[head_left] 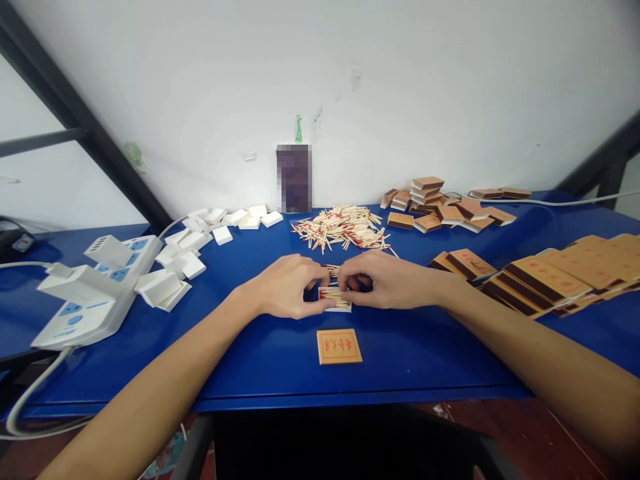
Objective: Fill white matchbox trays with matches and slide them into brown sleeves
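Near the middle of the blue table, a small white matchbox tray [344, 309] lies with red-tipped matches [331, 295] in it. My left hand [284, 287] is closed on its left side, thumb along the near edge. From the right, my right hand [383, 280] reaches over the tray with curled fingers pinched at the matches. A few more matches [332, 271] show between the hands, just behind the tray. An orange matchbox sleeve [339, 347] with red characters lies flat in front of my hands. A loose heap of matches [345, 227] spreads beyond them.
White trays [193, 240] are scattered at the left, beside a power strip [113, 287] with plugged-in chargers and cables. Matchboxes [430, 203] are piled at the back right, and rows of sleeves [555, 277] lie at the right. A blurred dark object [295, 179] leans on the wall.
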The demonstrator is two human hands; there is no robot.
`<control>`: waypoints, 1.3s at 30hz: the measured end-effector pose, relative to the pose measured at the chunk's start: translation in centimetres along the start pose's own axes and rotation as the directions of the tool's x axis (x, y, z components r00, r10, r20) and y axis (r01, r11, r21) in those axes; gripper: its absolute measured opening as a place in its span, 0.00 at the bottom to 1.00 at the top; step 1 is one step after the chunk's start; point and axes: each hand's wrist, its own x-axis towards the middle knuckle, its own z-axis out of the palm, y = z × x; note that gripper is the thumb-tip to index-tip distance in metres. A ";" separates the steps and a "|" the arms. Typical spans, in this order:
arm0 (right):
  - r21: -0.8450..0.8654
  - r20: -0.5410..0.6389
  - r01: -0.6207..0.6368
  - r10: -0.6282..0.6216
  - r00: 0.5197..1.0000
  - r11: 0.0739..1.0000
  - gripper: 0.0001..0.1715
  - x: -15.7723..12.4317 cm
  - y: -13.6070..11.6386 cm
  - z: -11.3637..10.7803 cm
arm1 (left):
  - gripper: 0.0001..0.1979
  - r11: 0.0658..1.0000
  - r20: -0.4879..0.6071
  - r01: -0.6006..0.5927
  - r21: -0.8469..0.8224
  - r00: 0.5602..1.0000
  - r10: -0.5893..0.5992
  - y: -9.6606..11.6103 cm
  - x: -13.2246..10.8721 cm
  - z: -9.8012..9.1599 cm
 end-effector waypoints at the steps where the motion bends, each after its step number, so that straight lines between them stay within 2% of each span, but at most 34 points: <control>1: 0.007 -0.003 0.003 -0.003 1.000 1.000 0.13 0.0 0.0 0.1 | 0.17 1.000 -0.001 -0.002 -0.002 1.000 0.002 0.0 0.0 0.0; 11: 0.118 0.006 -0.036 0.035 0.999 0.992 0.16 0.2 0.3 0.4 | 0.17 1.000 -0.017 -0.013 -0.008 1.000 0.013 0.1 0.0 0.0; 17: 0.130 0.018 -0.048 0.046 0.999 0.990 0.06 0.0 0.1 -0.2 | 0.17 1.000 -0.012 -0.015 -0.010 1.000 0.015 0.2 0.0 -0.2; 25: 0.143 0.020 -0.036 0.034 0.999 0.989 0.09 0.2 -0.1 0.1 | 0.18 1.000 -0.011 -0.006 -0.009 1.000 0.006 0.1 -0.1 -0.1; 28: 0.083 -0.064 -0.035 0.040 0.997 0.996 0.07 0.2 0.1 0.2 | 0.18 1.000 -0.007 -0.007 0.001 1.000 0.007 0.1 0.0 -0.1; 32: -0.155 -0.247 -0.043 0.003 0.969 0.987 0.10 0.2 1.0 0.3 | 0.17 1.000 -0.002 -0.015 -0.020 1.000 0.015 0.1 0.0 -0.2; 35: -0.228 -0.232 -0.041 -0.013 0.973 0.973 0.15 0.3 1.8 0.5 | 0.15 0.998 -0.010 -0.015 -0.055 1.000 0.015 0.2 -0.1 -0.2; 39: -0.165 -0.190 -0.055 0.023 0.982 0.985 0.14 0.7 2.7 0.9 | 0.12 0.997 -0.004 -0.015 -0.081 1.000 0.015 0.2 -0.2 -0.3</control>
